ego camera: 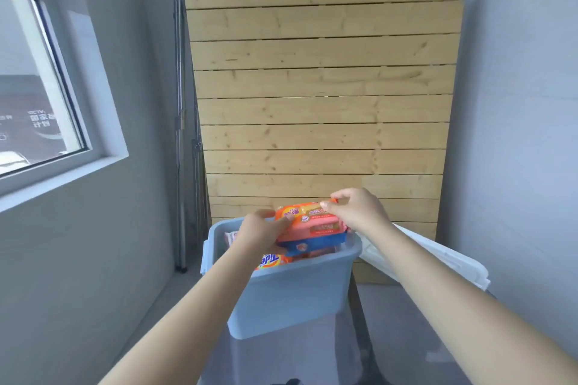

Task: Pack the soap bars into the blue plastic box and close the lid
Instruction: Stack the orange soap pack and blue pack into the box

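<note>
The blue plastic box [291, 291] stands low in the middle, its top uncovered, with wrapped soap bars inside, one orange pack [271, 260] near the front. Above the rim, a stack of soap packs [308, 222] in orange, pink and blue wrappers is held between both hands. My left hand [261, 234] grips the stack's left end. My right hand [356, 211] pinches its top right corner. The white lid [438, 255] lies tilted behind my right forearm, right of the box.
A tall wooden slatted panel [322, 87] leans against the back wall right behind the box. A window [34, 87] is set in the grey wall on the left. Metal poles [181, 134] stand in the back left corner. The floor is grey.
</note>
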A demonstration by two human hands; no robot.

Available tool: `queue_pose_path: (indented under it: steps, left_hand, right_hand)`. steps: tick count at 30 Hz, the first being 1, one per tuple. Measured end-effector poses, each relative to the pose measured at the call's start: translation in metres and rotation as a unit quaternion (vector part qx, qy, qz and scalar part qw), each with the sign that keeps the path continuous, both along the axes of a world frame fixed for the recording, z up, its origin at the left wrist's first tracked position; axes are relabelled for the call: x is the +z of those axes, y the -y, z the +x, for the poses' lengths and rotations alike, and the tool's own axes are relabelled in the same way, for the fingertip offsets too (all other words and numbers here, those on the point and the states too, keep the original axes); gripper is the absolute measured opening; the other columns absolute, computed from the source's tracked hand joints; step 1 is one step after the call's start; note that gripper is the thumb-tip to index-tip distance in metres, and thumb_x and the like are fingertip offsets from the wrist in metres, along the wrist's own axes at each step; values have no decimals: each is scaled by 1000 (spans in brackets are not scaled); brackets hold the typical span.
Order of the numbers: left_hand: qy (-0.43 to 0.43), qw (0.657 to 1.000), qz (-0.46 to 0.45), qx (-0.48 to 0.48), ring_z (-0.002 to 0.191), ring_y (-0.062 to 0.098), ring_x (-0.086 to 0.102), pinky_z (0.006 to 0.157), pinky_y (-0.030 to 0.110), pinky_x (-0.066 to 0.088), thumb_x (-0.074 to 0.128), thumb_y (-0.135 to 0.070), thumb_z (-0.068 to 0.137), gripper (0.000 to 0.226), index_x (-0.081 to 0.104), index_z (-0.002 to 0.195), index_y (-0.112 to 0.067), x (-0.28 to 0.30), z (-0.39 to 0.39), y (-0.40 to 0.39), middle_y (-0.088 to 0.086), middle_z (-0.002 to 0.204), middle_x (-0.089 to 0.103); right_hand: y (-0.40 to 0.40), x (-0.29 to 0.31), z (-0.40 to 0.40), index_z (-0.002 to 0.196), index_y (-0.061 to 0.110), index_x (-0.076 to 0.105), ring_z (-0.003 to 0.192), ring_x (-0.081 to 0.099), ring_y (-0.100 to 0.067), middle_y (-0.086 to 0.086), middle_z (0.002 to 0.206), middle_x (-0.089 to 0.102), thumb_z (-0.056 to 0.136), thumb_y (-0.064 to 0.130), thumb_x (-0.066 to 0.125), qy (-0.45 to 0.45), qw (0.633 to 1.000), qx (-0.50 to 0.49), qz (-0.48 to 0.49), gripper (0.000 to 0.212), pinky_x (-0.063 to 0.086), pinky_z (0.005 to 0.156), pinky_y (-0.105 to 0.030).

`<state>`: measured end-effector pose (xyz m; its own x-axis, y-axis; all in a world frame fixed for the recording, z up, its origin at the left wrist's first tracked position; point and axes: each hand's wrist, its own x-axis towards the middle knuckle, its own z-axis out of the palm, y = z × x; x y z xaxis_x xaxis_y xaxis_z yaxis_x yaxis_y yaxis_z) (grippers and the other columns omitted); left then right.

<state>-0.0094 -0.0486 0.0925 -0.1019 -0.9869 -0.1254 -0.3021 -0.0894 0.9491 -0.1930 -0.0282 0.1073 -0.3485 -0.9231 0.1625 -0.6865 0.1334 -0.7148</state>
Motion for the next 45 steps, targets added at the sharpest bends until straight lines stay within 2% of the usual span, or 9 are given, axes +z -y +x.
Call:
queue_pose_path:
  steps: [4,8,12,14,18,22,29,37,45]
  left_hand:
    - [88,994,8,-56,48,17,68,54,20,56,68,-38,82,28,62,89,-12,-14,-3,15,2,72,66]
    - [171,983,-8,-64,60,22,63,69,30,55,68,-42,79,32,61,75,-10,-26,-9,28,4,68,64]
    - [247,965,-68,-51,52,11,50,49,25,36,70,-52,73,42,48,59,-19,-34,-9,32,-6,55,53]
    - [285,953,-93,-42,55,8,49,48,25,32,69,-59,69,43,47,63,-22,-37,-9,31,-9,58,54]
    - [330,937,-102,-56,64,13,51,51,27,33,63,-64,71,48,53,76,-17,-36,-8,37,-2,71,60]
    - [291,942,-106,-127,127,24,42,103,39,37,56,-59,81,67,40,139,-30,-41,-6,47,2,139,45]
    - [321,928,-92,-166,136,26,36,108,39,31,44,-67,83,57,37,137,-50,-51,-4,46,0,147,42]
    - [383,899,-132,-165,145,27,14,113,53,7,29,-59,93,51,31,142,-45,-52,-9,34,-2,153,34]
    - [314,900,-275,-127,145,15,22,115,41,7,27,-45,99,47,38,142,-33,-49,-30,21,-5,157,27]
  right_hand:
    - [21,-9,-6,105,26,67,55,62,-18,3,71,69,79,50,62,-67,996,16,64,36,56,72,-33]
    - [32,-22,-11,107,27,68,64,65,-20,1,94,73,82,50,59,-112,988,39,100,35,56,74,-32]
    - [40,-33,-13,120,37,62,101,64,-17,8,117,68,86,51,53,-207,970,80,101,38,41,73,-25]
    - [44,-40,-14,122,41,59,116,54,-18,5,116,64,87,51,52,-235,962,98,96,38,38,78,-26]
    - [49,-54,-23,118,41,62,117,36,-22,17,72,45,85,54,53,-216,966,119,73,37,34,85,-28]
    - [52,-63,-25,118,44,62,95,28,-15,13,89,46,88,54,48,-192,975,105,39,35,22,85,-26]
    - [49,-69,-28,120,47,58,96,29,-14,14,98,51,91,54,42,-191,974,113,39,34,23,90,-29]
    - [39,-80,-26,125,42,56,115,31,-17,19,112,54,95,45,40,-117,986,117,23,34,22,98,-25]
    - [19,-87,-24,130,31,54,132,24,-20,7,145,43,98,31,39,-43,991,116,-58,36,15,104,-22]
